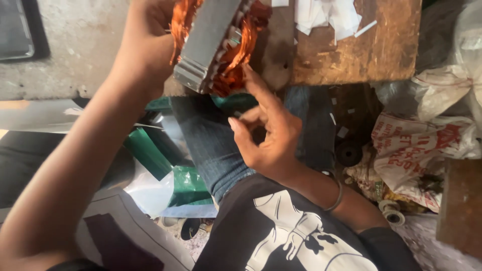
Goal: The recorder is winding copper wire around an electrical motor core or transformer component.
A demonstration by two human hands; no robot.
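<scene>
**Motor stator held over the near edge of the wooden board**

Left hand [148, 42] closed around the left side of the stator [216, 42], a grey metal core with copper windings [238, 55], lifted and tilted above the near left corner of the wooden board [351, 55]. Right hand [268, 135] half open, nothing gripped, index fingertip touching the copper at the lower right of the core. White paper strips [326, 17] near the far edge of the board. Green plastic sheets [150, 155] below, beside the knee.
</scene>
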